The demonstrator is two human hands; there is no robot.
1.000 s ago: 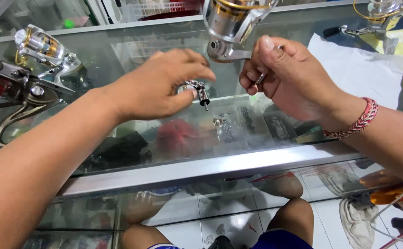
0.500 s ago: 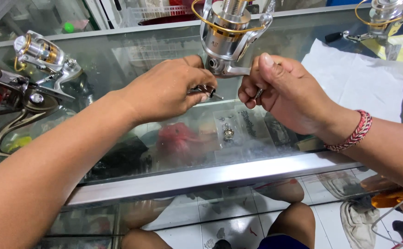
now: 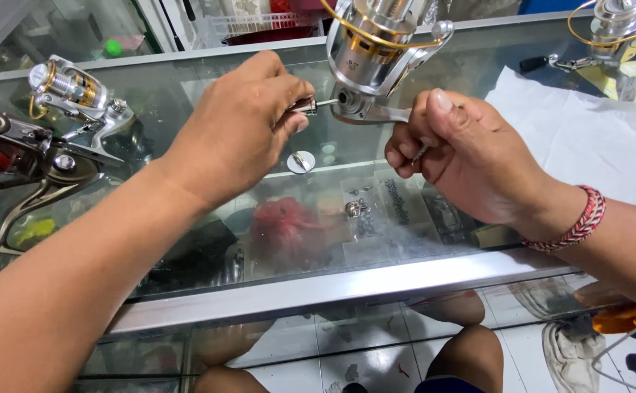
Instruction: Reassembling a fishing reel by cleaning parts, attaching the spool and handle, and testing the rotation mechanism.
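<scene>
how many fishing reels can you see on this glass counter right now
4: one silver-and-gold reel gripped by the right hand while the left hand holds a small metal part against its side, two at far left, one top right. Others may sit out of frame.

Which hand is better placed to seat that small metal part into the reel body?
Left, probably. The left hand already pinches the small metal part at the reel body's side, while the right hand grips the reel's stem.

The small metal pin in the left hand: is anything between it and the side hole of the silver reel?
Nothing visible is. The left hand holds the small metal pin with its tip right at the side of the silver reel, and no object lies in the gap. The right hand grips the reel's foot from the other side.
</scene>
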